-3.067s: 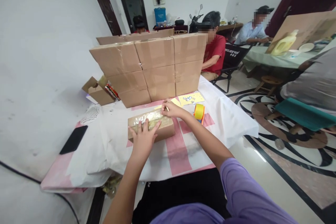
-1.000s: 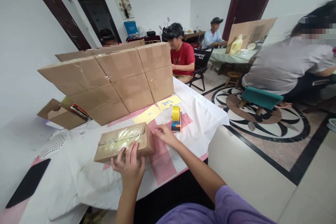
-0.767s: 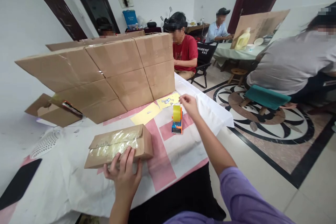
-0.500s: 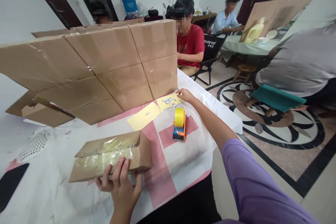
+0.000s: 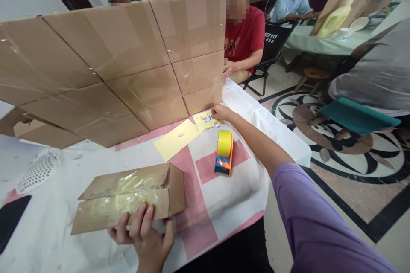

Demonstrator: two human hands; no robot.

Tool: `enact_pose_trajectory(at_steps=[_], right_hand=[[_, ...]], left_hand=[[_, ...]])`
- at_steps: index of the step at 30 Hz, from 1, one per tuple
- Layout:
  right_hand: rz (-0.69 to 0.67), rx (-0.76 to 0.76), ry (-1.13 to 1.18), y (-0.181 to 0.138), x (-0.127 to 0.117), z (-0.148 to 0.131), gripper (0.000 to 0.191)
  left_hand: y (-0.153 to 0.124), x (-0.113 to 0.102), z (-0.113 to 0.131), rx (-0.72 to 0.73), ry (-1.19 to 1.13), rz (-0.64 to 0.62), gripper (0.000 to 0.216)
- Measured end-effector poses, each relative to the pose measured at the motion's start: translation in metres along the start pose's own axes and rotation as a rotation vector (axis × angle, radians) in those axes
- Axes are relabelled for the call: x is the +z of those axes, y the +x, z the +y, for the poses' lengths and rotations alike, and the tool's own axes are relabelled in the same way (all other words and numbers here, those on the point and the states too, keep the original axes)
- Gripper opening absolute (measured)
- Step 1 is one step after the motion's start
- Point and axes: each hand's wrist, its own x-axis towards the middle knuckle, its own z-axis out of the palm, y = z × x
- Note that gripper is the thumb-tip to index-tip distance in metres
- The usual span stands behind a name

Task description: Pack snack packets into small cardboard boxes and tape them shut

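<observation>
A flat cardboard box (image 5: pixel 128 198), its top covered in clear tape, lies on the near side of the table. My left hand (image 5: pixel 144 239) grips its near edge, fingers over the rim. My right hand (image 5: pixel 221 112) is stretched far forward and rests on a yellow sticker sheet (image 5: pixel 206 120) at the foot of the stacked boxes; I cannot tell whether it pinches a sticker. A tape dispenser (image 5: pixel 224 158) with a yellow roll stands between the two hands, untouched. A second plain yellow sheet (image 5: pixel 176 140) lies to its left.
A wall of taped cardboard boxes (image 5: pixel 121 68) stands across the table. A white-and-pink cloth (image 5: pixel 230 204) covers the table. A black phone (image 5: pixel 11 222) and a white perforated object (image 5: pixel 36 172) lie at the left. Several people sit behind and to the right.
My right hand left the box, passed over the tape dispenser and reached the yellow sticker sheet. My left hand slid from the box top to its near edge. My head moved closer.
</observation>
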Motion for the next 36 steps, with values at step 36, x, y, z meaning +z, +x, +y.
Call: enact_pose_trajectory(at_steps=[36], right_hand=[[0.366,0.085,0.194,-0.034,0.02,0.001,0.029]], left_hand=[[-0.001,0.006,0.004,-0.057,-0.019,0.03,0.083]])
